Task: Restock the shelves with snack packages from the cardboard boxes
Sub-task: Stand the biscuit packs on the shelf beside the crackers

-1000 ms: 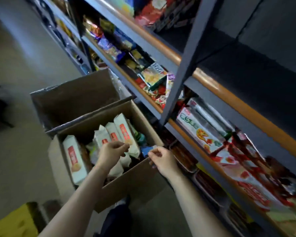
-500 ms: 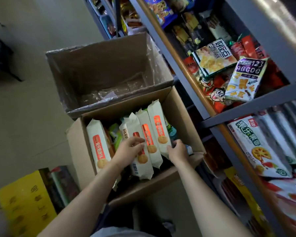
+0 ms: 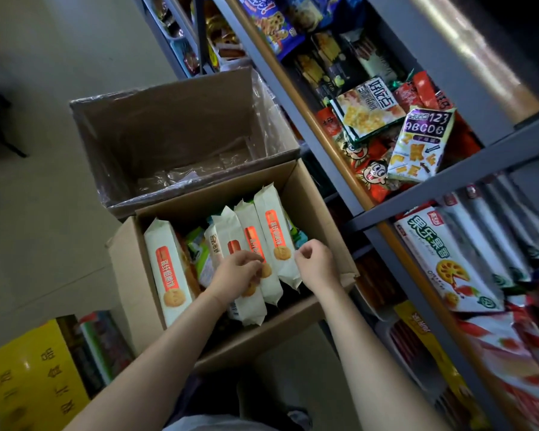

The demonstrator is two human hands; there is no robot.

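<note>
Standing on grey floor (image 3: 53, 150), left hand (image 3: 235, 276) grip clamped on biscuit pack (image 3: 246, 293), right hand (image 3: 316, 265) curled empty, shelves (image 3: 417, 200) beside.

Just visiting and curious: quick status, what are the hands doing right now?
Left hand on the white biscuit packs in the near cardboard box. Right hand curled beside them, holding nothing visible. None shelved yet. Nothing blocking.
</note>
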